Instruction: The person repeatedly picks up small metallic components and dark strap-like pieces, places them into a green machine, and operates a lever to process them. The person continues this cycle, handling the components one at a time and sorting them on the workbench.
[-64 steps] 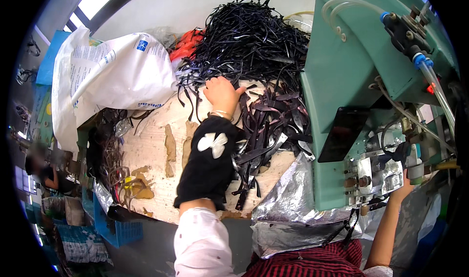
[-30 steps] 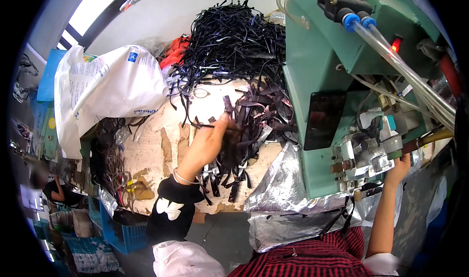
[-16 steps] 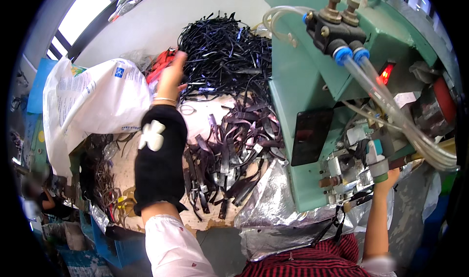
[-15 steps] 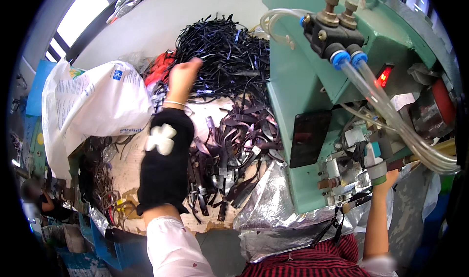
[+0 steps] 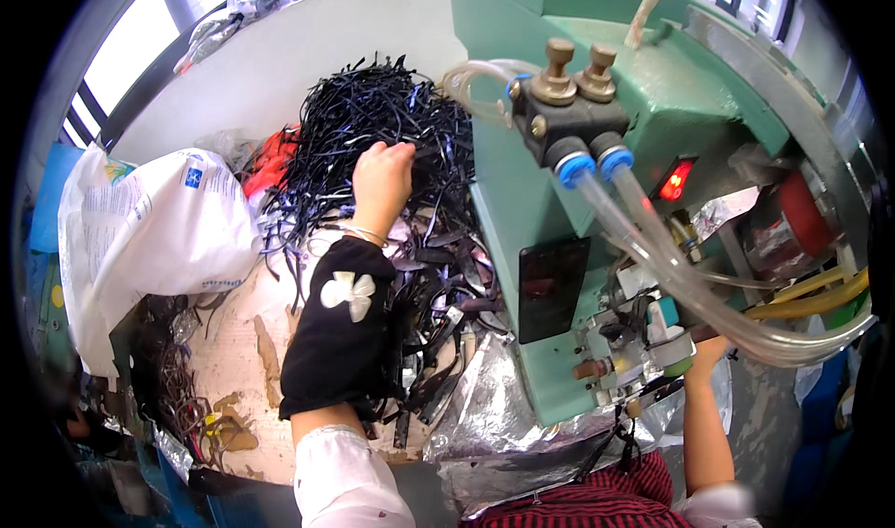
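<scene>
My left hand (image 5: 382,185) is over the heap of thin black strips (image 5: 359,109), at its near right part. Its fingers curl down and close toward the strips, and whatever is in them is hidden beneath the hand. A black sleeve cover (image 5: 340,360) with a white flower shape wraps that forearm. Shorter, wider dark strips (image 5: 438,290) lie loose under and beside the wrist. At the right, my right hand (image 5: 706,353) is up against the front end of the green machine (image 5: 508,183), by a grey and green fitting (image 5: 673,353). Its fingers are hidden behind the machine parts.
Clear hoses (image 5: 671,267) with blue collars loop across the machine's front. A white plastic sack (image 5: 158,225) and a red bag (image 5: 272,166) flank the heap on the left. Silver foil sheeting (image 5: 480,407) covers the near table edge. Brown scraps (image 5: 191,407) lie at the left.
My left hand has moved right across the heap and its fingers now point down into the strips. The whole view has shifted, while my right hand stays at the machine.
</scene>
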Available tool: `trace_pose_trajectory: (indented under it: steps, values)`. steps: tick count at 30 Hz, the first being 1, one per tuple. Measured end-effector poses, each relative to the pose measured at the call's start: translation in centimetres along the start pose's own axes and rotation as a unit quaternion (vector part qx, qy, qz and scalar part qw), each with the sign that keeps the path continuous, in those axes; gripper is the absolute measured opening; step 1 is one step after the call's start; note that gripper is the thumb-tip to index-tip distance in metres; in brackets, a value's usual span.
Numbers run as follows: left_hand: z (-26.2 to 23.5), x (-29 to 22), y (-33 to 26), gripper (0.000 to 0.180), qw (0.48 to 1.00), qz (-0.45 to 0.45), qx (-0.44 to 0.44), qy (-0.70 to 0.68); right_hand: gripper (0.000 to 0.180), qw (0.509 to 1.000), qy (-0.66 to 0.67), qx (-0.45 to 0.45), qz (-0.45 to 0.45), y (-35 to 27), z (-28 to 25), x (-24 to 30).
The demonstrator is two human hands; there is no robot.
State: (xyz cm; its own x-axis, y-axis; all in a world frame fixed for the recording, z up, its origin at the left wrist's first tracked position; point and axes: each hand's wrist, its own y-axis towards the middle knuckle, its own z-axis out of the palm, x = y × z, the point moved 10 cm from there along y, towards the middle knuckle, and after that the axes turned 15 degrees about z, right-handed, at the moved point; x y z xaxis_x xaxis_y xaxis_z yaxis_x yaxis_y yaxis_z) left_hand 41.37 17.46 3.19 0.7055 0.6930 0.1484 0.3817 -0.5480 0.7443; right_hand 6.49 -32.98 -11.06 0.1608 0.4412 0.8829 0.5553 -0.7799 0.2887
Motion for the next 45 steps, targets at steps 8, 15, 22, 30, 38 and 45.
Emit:
trace_pose_trajectory:
  steps: [8, 15, 22, 30, 38, 45]
  values:
    - [-6.4, -7.0, -7.6, 0.029, 0.84, -0.178, 0.31, -0.409, 0.024, 1.0, -0.003, 0.023, 0.008, 0.3, 0.6, 1.8]
    - [-0.8, -6.3, -6.1, 0.037, 0.971, -0.065, 0.163, -0.164, 0.026, 0.995, -0.078, 0.027, -0.05, 0.0, 1.2, 3.6]
    - [2.1, -5.1, -11.3, 0.029, 0.951, -0.074, 0.251, -0.162, 0.032, 0.996, 0.023, 0.077, -0.046, 0.3, 2.4, 5.5]
    - [-5.1, -1.0, -13.7, 0.018, 0.934, -0.245, -0.01, -0.259, 0.039, 0.951, -0.237, -0.031, -0.197, -0.6, 0.1, 2.7]
    - [-6.2, 14.1, -11.9, 0.041, 0.839, -0.429, -0.198, -0.27, 0.041, 0.991, -0.113, 0.007, -0.072, 0.8, -0.2, -0.3]
    - [3.3, -6.7, -4.6, 0.03, 0.966, 0.125, 0.214, -0.079, 0.042, 0.99, -0.114, 0.036, -0.077, 0.6, 0.8, 2.1]
